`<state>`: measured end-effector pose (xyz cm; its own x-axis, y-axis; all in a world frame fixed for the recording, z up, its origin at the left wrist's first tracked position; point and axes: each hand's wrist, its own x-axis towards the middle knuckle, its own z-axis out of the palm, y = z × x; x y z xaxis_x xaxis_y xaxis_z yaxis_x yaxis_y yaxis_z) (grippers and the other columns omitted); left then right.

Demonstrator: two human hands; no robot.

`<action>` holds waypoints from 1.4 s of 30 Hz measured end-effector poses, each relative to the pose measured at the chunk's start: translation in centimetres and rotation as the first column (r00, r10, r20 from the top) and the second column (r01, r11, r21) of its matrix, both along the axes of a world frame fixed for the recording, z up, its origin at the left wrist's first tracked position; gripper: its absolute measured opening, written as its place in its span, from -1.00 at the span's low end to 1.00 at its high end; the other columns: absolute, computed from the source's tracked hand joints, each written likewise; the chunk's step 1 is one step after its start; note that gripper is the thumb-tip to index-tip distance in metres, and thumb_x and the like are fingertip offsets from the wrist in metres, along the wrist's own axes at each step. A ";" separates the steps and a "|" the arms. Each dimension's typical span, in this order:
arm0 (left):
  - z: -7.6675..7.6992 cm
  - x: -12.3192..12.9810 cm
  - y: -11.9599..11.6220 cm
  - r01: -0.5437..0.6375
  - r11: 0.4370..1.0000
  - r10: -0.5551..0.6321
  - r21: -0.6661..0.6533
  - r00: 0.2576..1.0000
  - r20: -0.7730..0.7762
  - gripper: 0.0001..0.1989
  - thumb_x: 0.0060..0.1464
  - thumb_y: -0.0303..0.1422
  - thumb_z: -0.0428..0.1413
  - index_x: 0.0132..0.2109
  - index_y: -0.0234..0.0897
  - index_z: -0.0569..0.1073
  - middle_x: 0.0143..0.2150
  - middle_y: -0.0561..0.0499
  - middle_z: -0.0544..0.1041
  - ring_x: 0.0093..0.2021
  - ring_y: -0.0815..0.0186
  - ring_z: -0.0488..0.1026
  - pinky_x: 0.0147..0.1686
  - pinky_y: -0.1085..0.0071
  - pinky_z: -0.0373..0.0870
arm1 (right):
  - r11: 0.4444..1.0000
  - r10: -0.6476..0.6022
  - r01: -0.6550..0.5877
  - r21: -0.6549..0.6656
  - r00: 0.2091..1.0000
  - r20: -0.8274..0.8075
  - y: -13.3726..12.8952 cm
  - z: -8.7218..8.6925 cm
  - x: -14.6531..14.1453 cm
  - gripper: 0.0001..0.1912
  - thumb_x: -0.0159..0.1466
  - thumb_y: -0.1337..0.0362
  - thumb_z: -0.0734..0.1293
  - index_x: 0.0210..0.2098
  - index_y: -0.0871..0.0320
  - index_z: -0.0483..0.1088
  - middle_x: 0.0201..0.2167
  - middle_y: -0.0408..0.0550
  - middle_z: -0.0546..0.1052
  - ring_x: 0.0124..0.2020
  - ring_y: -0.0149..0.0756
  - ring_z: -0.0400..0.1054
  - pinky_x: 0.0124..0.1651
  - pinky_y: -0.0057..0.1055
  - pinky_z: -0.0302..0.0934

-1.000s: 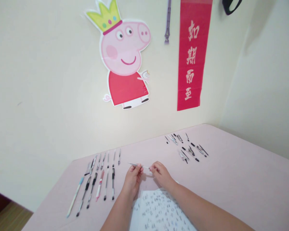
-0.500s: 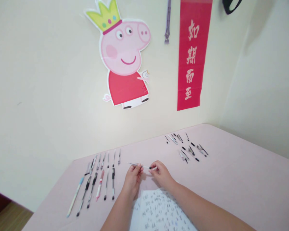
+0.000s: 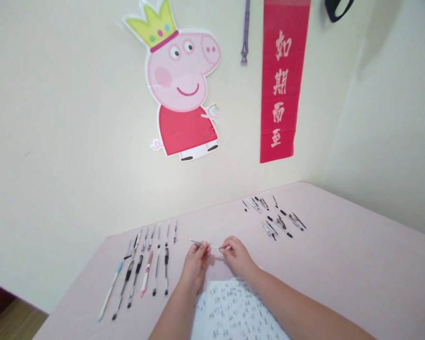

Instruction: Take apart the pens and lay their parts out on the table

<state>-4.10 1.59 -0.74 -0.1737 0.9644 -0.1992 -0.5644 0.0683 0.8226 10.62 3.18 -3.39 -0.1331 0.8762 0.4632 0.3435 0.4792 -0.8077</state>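
Note:
My left hand (image 3: 195, 264) is closed around a slim, clear-barrelled pen (image 3: 195, 242), its pointed tip showing to the left of the fingers. At the pen's other end, my right hand (image 3: 236, 254) pinches a small dark end piece (image 3: 220, 248) between thumb and fingers. Whether that piece is still joined to the barrel I cannot tell. Both hands are just above the table, over the far edge of a handwritten sheet (image 3: 237, 307).
Several pens (image 3: 138, 278) lie in two rows on the pink tabletop (image 3: 357, 278) to the left. At the back right are several pen parts and caps (image 3: 279, 222). Behind the table rises a wall with a cartoon pig cutout (image 3: 187, 127) and a red banner (image 3: 279, 94).
My right fingertips have shifted slightly over the dark end piece, so less of it shows. My left hand keeps its hold on the pen. The view has moved very little.

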 end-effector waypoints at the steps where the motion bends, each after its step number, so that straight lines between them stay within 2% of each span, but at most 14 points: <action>1: -0.1 0.0 0.0 0.000 1.000 0.000 -0.003 1.000 -0.001 -0.89 -0.05 -0.58 0.16 -0.46 -0.39 0.38 -0.51 0.06 0.45 -0.54 0.54 0.39 -0.51 0.67 0.38 | 1.000 -0.008 0.008 -0.008 1.000 -0.005 0.0 0.0 0.0 -0.95 0.08 0.41 0.28 -0.47 0.15 0.35 -0.43 -0.10 0.39 -0.32 -0.31 0.27 -0.26 -0.41 0.14; 5: -0.2 -0.1 0.1 -0.005 1.000 0.005 -0.012 1.000 0.000 -0.88 -0.04 -0.58 0.15 -0.47 -0.39 0.38 -0.51 0.05 0.44 -0.53 0.54 0.40 -0.51 0.67 0.38 | 1.000 -0.010 0.010 0.000 1.000 0.014 -0.1 0.1 0.1 -0.96 0.14 0.33 0.27 -0.42 0.16 0.36 -0.41 -0.09 0.41 -0.30 -0.30 0.28 -0.23 -0.40 0.13; 10: -0.1 -0.1 0.0 -0.001 1.000 0.001 -0.003 1.000 -0.013 -0.89 -0.04 -0.57 0.16 -0.47 -0.39 0.38 -0.52 0.06 0.44 -0.53 0.53 0.40 -0.51 0.66 0.38 | 0.996 0.056 -0.063 0.060 0.992 0.112 0.0 -0.1 0.1 -0.69 0.29 0.28 0.10 -0.49 0.16 0.37 -0.46 -0.07 0.40 -0.33 -0.30 0.26 -0.20 -0.36 0.10; 12: 0.0 0.0 0.0 -0.004 1.000 0.004 -0.002 1.000 -0.014 -0.88 -0.05 -0.57 0.16 -0.47 -0.38 0.38 -0.52 0.06 0.44 -0.54 0.53 0.40 -0.52 0.67 0.38 | 0.995 0.064 -0.072 0.064 0.991 0.121 0.0 -0.1 0.1 -0.73 0.27 0.30 0.14 -0.51 0.16 0.35 -0.46 -0.07 0.40 -0.32 -0.30 0.25 -0.20 -0.36 0.10; 16: -0.1 0.0 0.1 -0.008 1.000 0.008 -0.012 1.000 -0.007 -0.89 -0.05 -0.58 0.15 -0.46 -0.38 0.38 -0.51 0.05 0.45 -0.53 0.53 0.40 -0.51 0.66 0.38 | 0.997 0.024 -0.030 0.078 0.997 0.068 -0.1 0.1 0.1 -0.91 0.16 0.39 0.24 -0.47 0.15 0.32 -0.43 -0.08 0.39 -0.30 -0.29 0.25 -0.20 -0.36 0.11; 19: -0.2 -0.1 0.1 -0.008 1.000 0.008 -0.011 1.000 -0.004 -0.90 -0.03 -0.58 0.14 -0.45 -0.38 0.38 -0.50 0.05 0.45 -0.53 0.53 0.40 -0.51 0.66 0.38 | 0.997 0.009 -0.011 0.073 1.000 0.026 -0.3 0.4 0.1 -0.92 0.10 0.44 0.26 -0.47 0.14 0.31 -0.41 -0.09 0.39 -0.28 -0.28 0.25 -0.18 -0.35 0.12; 26: -0.3 -0.2 0.1 0.001 1.000 -0.001 0.000 1.000 0.000 -0.90 -0.05 -0.56 0.17 -0.44 -0.37 0.38 -0.49 0.05 0.46 -0.53 0.53 0.40 -0.51 0.66 0.38 | 0.999 -0.013 0.012 0.032 0.999 0.029 -0.3 0.4 0.1 -0.98 0.12 0.35 0.28 -0.45 0.14 0.34 -0.40 -0.08 0.41 -0.28 -0.27 0.27 -0.17 -0.33 0.13; 30: -0.1 0.0 0.0 0.029 1.000 -0.028 0.003 1.000 -0.009 -0.91 -0.06 -0.55 0.18 -0.42 -0.37 0.39 -0.48 0.04 0.46 -0.52 0.52 0.41 -0.50 0.65 0.39 | 0.998 0.057 -0.060 0.033 0.994 0.088 -0.1 0.2 0.2 -0.70 0.28 0.26 0.11 -0.48 0.17 0.37 -0.46 -0.07 0.42 -0.32 -0.31 0.27 -0.19 -0.35 0.12; 32: -0.1 0.0 -0.1 0.039 0.999 -0.039 0.012 0.999 -0.017 -0.91 -0.06 -0.55 0.18 -0.41 -0.38 0.39 -0.47 0.04 0.47 -0.52 0.53 0.41 -0.50 0.65 0.39 | 0.995 0.081 -0.086 0.042 0.990 0.114 -0.1 0.2 0.3 -0.63 0.30 0.27 0.06 -0.51 0.17 0.37 -0.48 -0.07 0.41 -0.33 -0.31 0.27 -0.19 -0.35 0.11; 38: 0.0 0.0 0.0 0.032 0.999 -0.032 0.008 0.999 -0.011 -0.91 -0.05 -0.56 0.17 -0.43 -0.38 0.39 -0.48 0.03 0.47 -0.53 0.53 0.40 -0.51 0.66 0.39 | 0.998 0.028 -0.031 0.050 0.997 0.070 -0.2 0.4 0.2 -0.89 0.16 0.36 0.24 -0.50 0.15 0.33 -0.45 -0.09 0.41 -0.31 -0.30 0.26 -0.20 -0.35 0.12; 42: 0.2 0.1 -0.1 0.018 1.000 -0.018 -0.005 1.000 -0.006 -0.91 -0.03 -0.58 0.14 -0.44 -0.39 0.39 -0.48 0.03 0.47 -0.53 0.54 0.40 -0.51 0.67 0.39 | 0.999 -0.011 0.010 0.046 1.000 0.021 -0.2 0.4 0.2 -0.92 0.08 0.43 0.28 -0.50 0.14 0.31 -0.42 -0.09 0.40 -0.29 -0.28 0.26 -0.17 -0.34 0.12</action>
<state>-4.02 1.54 -0.58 -0.1575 0.9665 -0.2028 -0.5582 0.0823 0.8256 10.81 2.94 -2.95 -0.1338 0.8553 0.5005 0.3655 0.5120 -0.7773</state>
